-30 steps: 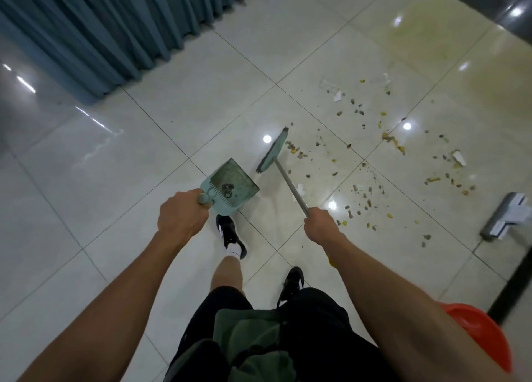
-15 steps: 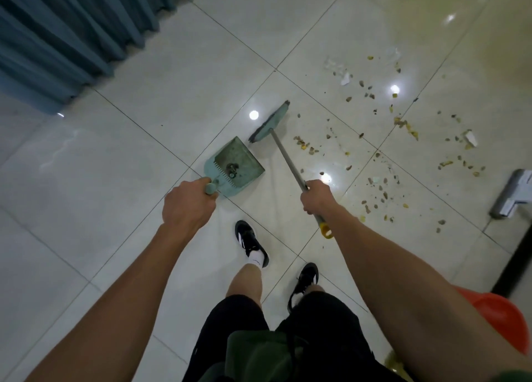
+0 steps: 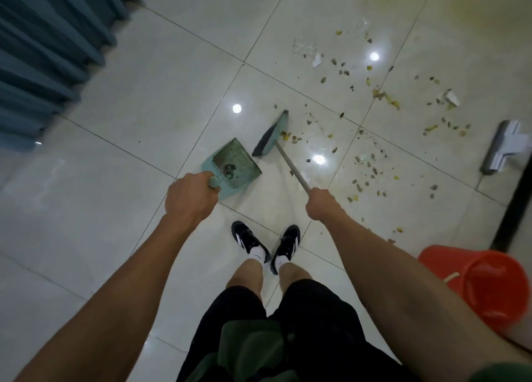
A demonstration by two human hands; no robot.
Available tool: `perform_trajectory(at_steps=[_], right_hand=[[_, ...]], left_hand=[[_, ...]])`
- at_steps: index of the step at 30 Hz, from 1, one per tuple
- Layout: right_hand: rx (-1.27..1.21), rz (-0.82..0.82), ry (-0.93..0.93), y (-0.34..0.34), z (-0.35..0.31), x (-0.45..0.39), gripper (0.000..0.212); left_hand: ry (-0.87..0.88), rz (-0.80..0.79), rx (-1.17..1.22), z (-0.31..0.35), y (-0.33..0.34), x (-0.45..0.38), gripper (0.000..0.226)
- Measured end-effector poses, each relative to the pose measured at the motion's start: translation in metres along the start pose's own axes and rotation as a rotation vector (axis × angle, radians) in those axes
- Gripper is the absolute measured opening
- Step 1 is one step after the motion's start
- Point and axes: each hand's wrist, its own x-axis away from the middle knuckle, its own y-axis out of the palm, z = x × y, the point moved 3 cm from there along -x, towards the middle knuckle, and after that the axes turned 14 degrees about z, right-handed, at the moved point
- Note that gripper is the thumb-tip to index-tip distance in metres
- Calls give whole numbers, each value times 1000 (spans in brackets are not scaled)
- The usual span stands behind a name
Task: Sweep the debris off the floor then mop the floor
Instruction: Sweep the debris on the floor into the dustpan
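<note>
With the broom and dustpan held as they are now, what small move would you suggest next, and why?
Probably draw the broom toward the dustpan. A few crumbs lie against the broom head's far side, the pan's mouth faces it, and most debris is still spread on the tiles.

In the upper left of the frame I see a blue-grey curtain (image 3: 54, 53) hanging in heavy folds down to the tiles. At the lower right an orange bucket (image 3: 486, 288) lies tilted with its mouth toward me, and a thin pale stick pokes out at its rim; I cannot tell what that stick belongs to. A dark vertical strip (image 3: 515, 200) runs along the right edge above the bucket. At bottom centre I see black shorts (image 3: 316, 332), and two black sneakers (image 3: 250, 240) with white stripes and white socks, toes angled slightly apart.
</note>
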Motion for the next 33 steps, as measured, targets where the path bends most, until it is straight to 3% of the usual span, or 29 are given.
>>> perform_trajectory(at_steps=[7,16,24,33], right_hand=[[10,5,72,-6,86,21,28],[-130,50,34,-35,124,20,34],[-189,99,-30,-68,66,-22,27],[-213,101,-12,-102,-76,-119,27]], left_hand=[[139,-20,-122,73,-10,-9,18],[181,8,-169,122,-32,-27,21],[153,48,-155,94,-52,-74,23],[87,29,-122,2,-73,-201,20]])
